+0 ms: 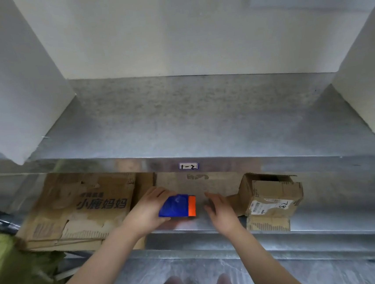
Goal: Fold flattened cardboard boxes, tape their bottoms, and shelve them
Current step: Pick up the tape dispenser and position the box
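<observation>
Fingers of the left hand (147, 211) curl round a blue-and-orange plastic tape dispenser (178, 206) at the front of the lower grey metal shelf (348, 199). Fingers of the right hand (220, 209) are straight and spread just beside it, holding nothing. Flattened brown cardboard boxes (81, 211) lie to the left, a small folded brown cardboard box (271, 193) to the right.

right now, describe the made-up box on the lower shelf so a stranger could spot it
Find the metal shelf edge with the small handwritten label, then look at the level below it. Right of the right hand stands a small brown box: unlike the flattened cardboard at left, it is assembled, with a white shipping sticker.
</observation>
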The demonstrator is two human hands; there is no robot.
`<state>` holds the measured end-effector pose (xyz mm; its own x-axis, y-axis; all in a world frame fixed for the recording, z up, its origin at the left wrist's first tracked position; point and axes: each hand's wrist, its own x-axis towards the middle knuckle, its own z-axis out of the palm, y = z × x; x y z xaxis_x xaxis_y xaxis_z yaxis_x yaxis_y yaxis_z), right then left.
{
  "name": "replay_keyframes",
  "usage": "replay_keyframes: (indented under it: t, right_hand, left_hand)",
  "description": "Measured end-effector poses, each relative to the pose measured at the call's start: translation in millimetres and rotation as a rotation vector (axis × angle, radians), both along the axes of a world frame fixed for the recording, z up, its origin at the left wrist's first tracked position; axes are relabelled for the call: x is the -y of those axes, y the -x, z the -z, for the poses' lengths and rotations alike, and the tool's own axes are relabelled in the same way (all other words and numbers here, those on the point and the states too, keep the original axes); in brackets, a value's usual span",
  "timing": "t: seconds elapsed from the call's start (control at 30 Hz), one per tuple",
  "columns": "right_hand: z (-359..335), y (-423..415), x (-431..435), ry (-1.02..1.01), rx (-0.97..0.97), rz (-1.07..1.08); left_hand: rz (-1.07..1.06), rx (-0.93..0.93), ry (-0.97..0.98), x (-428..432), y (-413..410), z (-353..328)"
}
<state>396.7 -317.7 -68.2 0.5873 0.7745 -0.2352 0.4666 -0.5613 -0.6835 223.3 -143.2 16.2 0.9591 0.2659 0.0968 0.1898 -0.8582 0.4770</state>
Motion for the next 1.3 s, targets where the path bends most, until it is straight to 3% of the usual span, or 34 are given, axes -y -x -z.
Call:
replay_keyframes:
  t: [0.3, 0.7, 0.97, 1.03, 1.2, 1.3]
  right_hand:
    - [-43.0, 5.7, 1.3, -0.183, -0.195, 0.043]
    - [-99.3, 5.8, 44.3, -0.448, -0.629, 0.403]
    - [-113.6, -8.6, 85.3, -0.548, -0.860, 0.375]
    - [-116.6, -17.7, 101.6, -0.538, -0.841, 0.362]
    - [-121.8, -48.2, 144.0, -0.439, -0.491, 0.392]
    - [-123.0, -68.5, 166.5, -0.463, -0.425, 0.439]
  left_hand:
    - [0.055, 0.036, 0.003, 5.4, 3.5, -25.3]
    - [0.142, 0.174, -0.045, 42.7, -15.2, -65.2]
    - [0.165, 0.231, -0.099, 86.9, -28.5, -88.9]
    - [0.147, 0.237, -0.094, 102.5, -34.1, -92.1]
    - [0.083, 0.197, -0.029, 145.1, -51.6, -91.0]
    - [0.000, 0.155, 0.020, 166.6, -66.9, -91.4]
